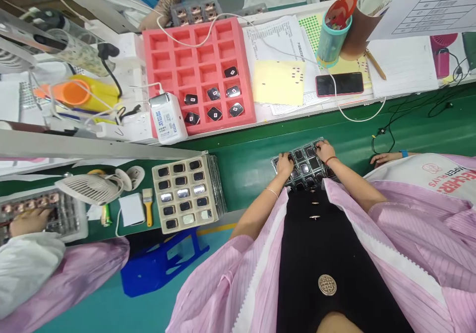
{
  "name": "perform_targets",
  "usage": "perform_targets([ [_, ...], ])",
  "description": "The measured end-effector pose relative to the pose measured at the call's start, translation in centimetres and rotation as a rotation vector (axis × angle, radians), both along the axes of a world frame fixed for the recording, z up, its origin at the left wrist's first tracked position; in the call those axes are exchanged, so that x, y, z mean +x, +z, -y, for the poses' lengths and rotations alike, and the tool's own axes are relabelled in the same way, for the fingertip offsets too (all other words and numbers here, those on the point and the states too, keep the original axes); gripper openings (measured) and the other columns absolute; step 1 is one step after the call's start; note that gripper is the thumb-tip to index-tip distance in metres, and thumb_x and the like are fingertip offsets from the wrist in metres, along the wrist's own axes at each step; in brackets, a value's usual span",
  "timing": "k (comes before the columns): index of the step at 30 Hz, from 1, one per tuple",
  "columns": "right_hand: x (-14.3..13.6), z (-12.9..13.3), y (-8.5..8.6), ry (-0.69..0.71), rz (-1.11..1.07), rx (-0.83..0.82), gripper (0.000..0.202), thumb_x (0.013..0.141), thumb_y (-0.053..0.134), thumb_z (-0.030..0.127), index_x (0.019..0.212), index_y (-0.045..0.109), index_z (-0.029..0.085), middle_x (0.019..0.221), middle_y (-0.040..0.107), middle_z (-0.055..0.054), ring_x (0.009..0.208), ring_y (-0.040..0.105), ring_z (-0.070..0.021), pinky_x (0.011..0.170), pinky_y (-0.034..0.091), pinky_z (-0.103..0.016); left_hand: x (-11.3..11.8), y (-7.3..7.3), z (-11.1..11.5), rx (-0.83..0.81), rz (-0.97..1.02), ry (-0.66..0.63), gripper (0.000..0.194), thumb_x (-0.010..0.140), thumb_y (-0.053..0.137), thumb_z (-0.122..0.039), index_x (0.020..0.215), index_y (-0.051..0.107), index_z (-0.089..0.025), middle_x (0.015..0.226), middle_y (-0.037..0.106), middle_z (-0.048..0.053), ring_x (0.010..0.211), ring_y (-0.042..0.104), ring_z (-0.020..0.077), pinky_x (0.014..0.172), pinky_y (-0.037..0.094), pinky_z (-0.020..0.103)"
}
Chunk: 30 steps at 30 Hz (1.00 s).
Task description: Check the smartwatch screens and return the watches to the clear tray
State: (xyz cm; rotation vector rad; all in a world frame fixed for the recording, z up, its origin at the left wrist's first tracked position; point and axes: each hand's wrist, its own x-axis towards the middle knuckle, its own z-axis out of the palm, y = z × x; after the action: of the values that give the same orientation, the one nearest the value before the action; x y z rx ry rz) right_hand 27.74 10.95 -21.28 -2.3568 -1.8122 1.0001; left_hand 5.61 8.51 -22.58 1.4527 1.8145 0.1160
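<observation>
In front of my body, at the near edge of the green worktop, is a clear plastic tray (307, 168) with several dark, rounded-square pieces in its pockets. My left hand (285, 164) grips its left side, with the fingers curled over the rim. At the tray's far right corner, my right hand (326, 151) has hold of the edge in the same way. The near edge of the tray lies against my black clothing. The undersides of both hands are hidden.
A pink foam tray (249, 95) with several dark pieces stands on the white shelf (267, 112), near a phone (339, 84) and a cup (333, 42). Left lies a stack of beige trays (188, 209). Co-workers' hands show at left (30, 222), right (386, 159) and top (160, 13).
</observation>
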Motion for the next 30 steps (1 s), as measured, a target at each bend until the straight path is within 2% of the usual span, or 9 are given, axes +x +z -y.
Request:
perform_targets([
  [6,1.6,-0.3,-0.1,-0.05,0.016,-0.002,0.033,0.095,0.057,0.017,0.126,0.067,0.015,0.13,0.064,-0.015,0.111,0.065,-0.0245,0.102,0.049,-0.035,0.8,0.8,-1.8,0.08,-0.052,-0.108,0.043,0.094,0.05,-0.016,0.136,0.063,-0.019,0.143,0.054,0.019,0.121,0.063,0.0338,0.101,0.05,0.046],
  [9,1.0,-0.1,-0.2,-0.083,0.002,0.007,0.037,0.096,0.055,0.018,0.133,0.062,0.015,0.131,0.064,-0.016,0.113,0.064,-0.0258,0.102,0.049,-0.037,3.3,1.1,-2.8,0.135,-0.008,-0.203,0.036,0.095,0.048,-0.015,0.123,0.069,-0.022,0.144,0.056,0.015,0.136,0.052,0.032,0.109,0.045,0.046],
  [12,0.7,0.1,-0.1,-0.137,-0.003,0.019,0.041,0.096,0.055,0.018,0.137,0.057,0.014,0.137,0.058,-0.02,0.116,0.063,-0.0289,0.103,0.048,-0.04,6.7,1.1,-3.3,0.176,0.057,-0.27,0.028,0.091,0.058,-0.015,0.114,0.071,-0.022,0.158,0.046,0.011,0.151,0.032,0.0326,0.122,0.029,0.051],
  [15,0.6,0.1,0.1,-0.199,-0.037,0.021,0.038,0.092,0.06,0.017,0.13,0.058,0.013,0.136,0.057,-0.02,0.115,0.062,-0.0295,0.103,0.047,-0.041,9.0,1.0,-3.3,0.179,0.113,-0.245,0.03,0.082,0.066,-0.011,0.112,0.068,-0.017,0.166,0.035,0.015,0.158,0.015,0.0371,0.126,0.016,0.06],
  [17,0.6,0.2,0.2,-0.253,-0.084,0.028,0.033,0.088,0.063,0.015,0.121,0.06,0.014,0.132,0.058,-0.018,0.113,0.062,-0.0275,0.102,0.047,-0.039,9.4,1.1,-3.0,0.164,0.174,-0.215,0.027,0.08,0.066,-0.007,0.105,0.067,-0.016,0.163,0.038,0.017,0.158,0.017,0.0367,0.125,0.018,0.059],
  [19,0.7,0.5,0.4,-0.318,-0.154,0.038,0.024,0.086,0.063,0.015,0.11,0.06,0.016,0.127,0.061,-0.015,0.111,0.061,-0.0247,0.101,0.047,-0.036,9.0,1.4,-2.6,0.134,0.263,-0.185,0.022,0.081,0.062,-0.006,0.099,0.065,-0.018,0.152,0.053,0.016,0.151,0.034,0.0323,0.122,0.029,0.052],
  [23,1.0,1.7,1.3,-0.459,-0.374,0.027,0.011,0.085,0.064,0.019,0.093,0.056,0.019,0.101,0.067,-0.007,0.096,0.063,-0.0197,0.088,0.053,-0.032,6.8,2.9,-1.4,0.034,0.454,-0.042,0.021,0.087,0.059,-0.013,0.106,0.064,-0.02,0.115,0.072,0.01,0.112,0.067,0.0245,0.102,0.05,0.04],
  [26,0.6,2.8,2.8,-0.524,-0.616,-0.027,0.014,0.088,0.061,0.02,0.099,0.054,0.019,0.09,0.07,-0.004,0.077,0.065,-0.0157,0.07,0.056,-0.027,3.9,4.9,-0.3,-0.068,0.611,0.09,0.029,0.087,0.063,-0.022,0.115,0.063,-0.018,0.102,0.073,0.009,0.087,0.072,0.0207,0.079,0.054,0.033],
  [30,-1.2,4.4,5.9,-0.497,-0.941,-0.1,0.027,0.091,0.057,0.022,0.117,0.056,0.017,0.103,0.075,-0.009,0.067,0.065,-0.0109,0.063,0.056,-0.024,-0.9,8.6,1.2,-0.175,0.831,0.195,0.044,0.08,0.072,-0.035,0.12,0.066,-0.015,0.104,0.076,0.011,0.068,0.068,0.015,0.061,0.048,0.026],
])
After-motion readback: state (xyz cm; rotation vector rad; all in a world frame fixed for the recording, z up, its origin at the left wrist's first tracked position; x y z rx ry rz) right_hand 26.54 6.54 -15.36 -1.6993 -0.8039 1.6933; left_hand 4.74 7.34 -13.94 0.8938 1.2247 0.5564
